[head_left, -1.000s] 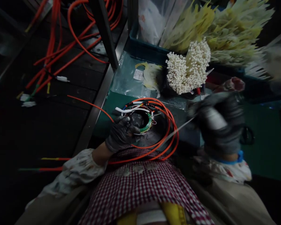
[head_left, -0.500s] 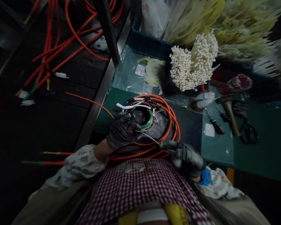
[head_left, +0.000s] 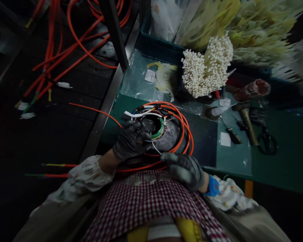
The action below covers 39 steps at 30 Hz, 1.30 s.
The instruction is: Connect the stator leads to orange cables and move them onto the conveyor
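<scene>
A ring-shaped wound coil, like a motor stator (head_left: 158, 135), with a green inner band lies on the bench in front of me. White sleeved leads (head_left: 144, 114) and coiled orange cables (head_left: 188, 129) run from it. My left hand (head_left: 132, 139), in a dark glove, is closed on the ring's left near edge; its fingertips are partly hidden. From that edge a thin white cord (head_left: 155, 147) curves down to my right hand (head_left: 184, 168), also gloved, which pinches its end near the ring.
Behind the ring stand a bundle of white-tipped sticks (head_left: 208, 67) and a bin (head_left: 154, 40) of yellowish strips. To the right lie a brush (head_left: 231, 131), a hammer (head_left: 249, 124) and scissors (head_left: 267, 141). Orange cables (head_left: 50, 50) hang at the left, beyond the metal bench edge (head_left: 98, 124).
My right hand has moved left, closer to the ring, and the white cord, stretched straight before, now bends. My left hand stays on the ring.
</scene>
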Available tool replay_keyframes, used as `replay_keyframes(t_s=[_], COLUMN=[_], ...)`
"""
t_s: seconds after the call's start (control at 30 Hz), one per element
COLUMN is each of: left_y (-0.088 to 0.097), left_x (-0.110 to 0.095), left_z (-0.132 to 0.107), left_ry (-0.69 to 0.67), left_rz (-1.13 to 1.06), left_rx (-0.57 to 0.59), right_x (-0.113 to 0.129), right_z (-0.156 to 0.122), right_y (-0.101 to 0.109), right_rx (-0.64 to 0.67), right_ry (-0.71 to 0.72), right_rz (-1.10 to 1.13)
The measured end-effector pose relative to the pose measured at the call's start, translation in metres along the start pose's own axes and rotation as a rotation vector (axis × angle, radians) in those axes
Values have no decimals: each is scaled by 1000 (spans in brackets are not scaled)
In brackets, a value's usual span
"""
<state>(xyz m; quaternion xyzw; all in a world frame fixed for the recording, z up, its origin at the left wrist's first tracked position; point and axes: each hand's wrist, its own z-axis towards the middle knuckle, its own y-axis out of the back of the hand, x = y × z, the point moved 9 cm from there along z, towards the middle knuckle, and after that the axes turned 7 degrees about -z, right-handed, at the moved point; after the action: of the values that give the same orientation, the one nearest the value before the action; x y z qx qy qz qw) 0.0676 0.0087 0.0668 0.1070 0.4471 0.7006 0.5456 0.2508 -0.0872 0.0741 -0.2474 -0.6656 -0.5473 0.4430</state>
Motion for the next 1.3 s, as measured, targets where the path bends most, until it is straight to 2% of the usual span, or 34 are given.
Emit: replay_keyframes(t_s=[0.1, 0.17, 0.27, 0.37, 0.43, 0.5, 0.57, 0.63, 0.7, 0.73, 0.8, 0.9, 0.97, 1.13, 1.23, 1.3], left_y=[3, 1, -2, 4, 2, -6, -10, -4, 5, 7, 4, -4, -6, -4, -7, -8], left_x=[1, 6, 9, 7, 10, 16, 17, 11, 5, 3, 4, 11, 14, 18, 22, 20], left_z=[7, 11, 12, 7, 3, 1, 0, 3, 5, 6, 8, 7, 5, -6, -9, -7], left_ry=[-26, -3, 3, -41, -12, 55, 68, -3, -75, -95, -86, -14, 11, -8, 24, 10], left_rz=[-77, -137, -172, -146, -119, -96, -90, -87, -72, -71, -88, -106, -101, -70, -81, -151], left_rx=[7, 45, 61, -31, -21, 54, 96, 22, -83, -104, -56, 73, 101, 20, 10, 38], right_x=[-13, -20, -15, -6, -1, 6, 11, 13, 15, 15, 11, 0, -1, 4, 9, 4], right_z=[27, 47, 73, 90, 96, 98, 99, 101, 104, 104, 103, 100, 99, 100, 97, 93], right_y=[-7, -1, 13, 16, 15, 17, 25, 32, 33, 33, 34, 37, 37, 36, 28, 16], right_rx=[-94, -181, -268, -269, -261, -271, -290, -249, -156, -118, -97, -157, -201, -229, -126, 6], right_ry=[49, 22, 11, 41, 78, 157, 217, 240, 242, 241, 191, 60, 35, 121, 246, 242], right_rz=[-144, -254, -451, -558, -564, -454, -203, 53, 167, 183, 189, 205, 218, 179, 109, 69])
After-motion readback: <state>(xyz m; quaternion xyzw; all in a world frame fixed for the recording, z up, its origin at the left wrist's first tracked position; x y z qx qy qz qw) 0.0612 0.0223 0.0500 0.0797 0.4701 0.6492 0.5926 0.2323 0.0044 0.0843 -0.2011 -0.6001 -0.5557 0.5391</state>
